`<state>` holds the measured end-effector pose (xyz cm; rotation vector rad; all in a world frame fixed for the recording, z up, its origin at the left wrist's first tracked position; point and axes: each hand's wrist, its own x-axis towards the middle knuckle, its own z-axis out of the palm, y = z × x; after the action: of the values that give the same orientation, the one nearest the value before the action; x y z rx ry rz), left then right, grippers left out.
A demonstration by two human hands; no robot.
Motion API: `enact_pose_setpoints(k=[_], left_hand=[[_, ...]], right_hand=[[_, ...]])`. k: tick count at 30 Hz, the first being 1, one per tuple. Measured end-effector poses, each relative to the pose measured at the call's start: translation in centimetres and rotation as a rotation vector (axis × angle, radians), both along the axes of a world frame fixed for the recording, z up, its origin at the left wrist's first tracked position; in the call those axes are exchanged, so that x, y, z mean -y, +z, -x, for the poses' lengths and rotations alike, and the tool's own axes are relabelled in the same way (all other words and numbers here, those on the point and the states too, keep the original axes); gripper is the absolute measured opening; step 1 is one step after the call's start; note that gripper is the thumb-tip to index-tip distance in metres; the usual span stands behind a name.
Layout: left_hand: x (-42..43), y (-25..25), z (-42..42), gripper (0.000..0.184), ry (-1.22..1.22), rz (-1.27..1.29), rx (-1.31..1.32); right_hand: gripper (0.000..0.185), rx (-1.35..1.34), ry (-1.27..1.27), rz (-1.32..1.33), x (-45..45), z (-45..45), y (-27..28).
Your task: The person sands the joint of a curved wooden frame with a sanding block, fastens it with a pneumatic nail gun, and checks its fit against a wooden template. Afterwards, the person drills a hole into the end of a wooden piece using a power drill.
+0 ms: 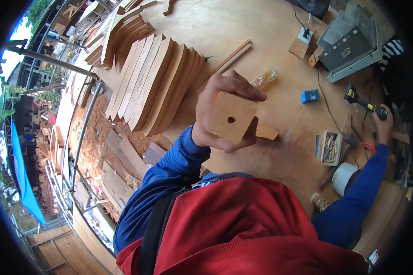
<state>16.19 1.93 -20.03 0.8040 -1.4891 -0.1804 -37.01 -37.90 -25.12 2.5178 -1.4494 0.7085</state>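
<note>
My left hand (206, 110) grips a squared wooden piece (234, 114), its end face turned up toward the camera with one round dark hole in it. Fingers wrap round two sides of the piece. Far to the right, my right hand (383, 121) is closed on the end of a black and yellow power drill (357, 98). Below the wooden piece, a curved wood offcut (266, 132) lies on the plywood surface. A small blue box (310, 96) and a clear plastic packet (265, 78) rest between the two hands.
Stacked shaped boards (156, 87) stand at the left. A grey metal machine (348, 48) sits at the upper right, with a cable running down. Nearer me are a tray of dowels (331, 147) and a white bucket (344, 178). Wood strips (231, 57) lie beyond my left hand.
</note>
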Motion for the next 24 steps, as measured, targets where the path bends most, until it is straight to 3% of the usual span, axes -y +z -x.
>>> enact_pose_setpoints(k=[3,8,11,13,15,17,21,24], left_hand=[[0.6,0.4,2.3,0.049,0.171,-0.034,0.002],[-0.8,0.7,3.9,0.050,0.222,0.004,0.106],[-2.9,1.0,4.9,0.050,0.217,0.042,0.090],[-3.8,1.0,5.0,0.049,0.204,0.066,0.099],[-4.8,1.1,4.9,0.049,0.198,0.080,0.101],[-5.8,1.3,4.8,0.049,0.187,0.075,0.095],[-7.2,1.2,4.9,0.052,0.194,0.067,0.097],[-7.6,0.9,4.8,0.054,0.174,0.069,0.096]], right_hand=[[0.032,0.245,0.013,-0.043,-10.6,-2.1,4.5],[0.026,0.461,-0.138,-0.267,-27.8,-6.7,8.6],[0.030,0.343,-0.211,-0.407,-34.1,-9.3,6.9],[0.035,0.181,-0.183,-0.409,-36.0,-9.1,2.4],[0.036,0.092,-0.355,-0.632,-39.2,-12.5,2.9],[0.039,-0.079,-0.455,-0.728,-39.9,-13.0,-0.3],[0.046,-0.204,-0.407,-0.581,-41.4,-14.7,-5.7],[0.050,-0.129,-0.409,-0.606,-42.1,-16.1,-6.4]])
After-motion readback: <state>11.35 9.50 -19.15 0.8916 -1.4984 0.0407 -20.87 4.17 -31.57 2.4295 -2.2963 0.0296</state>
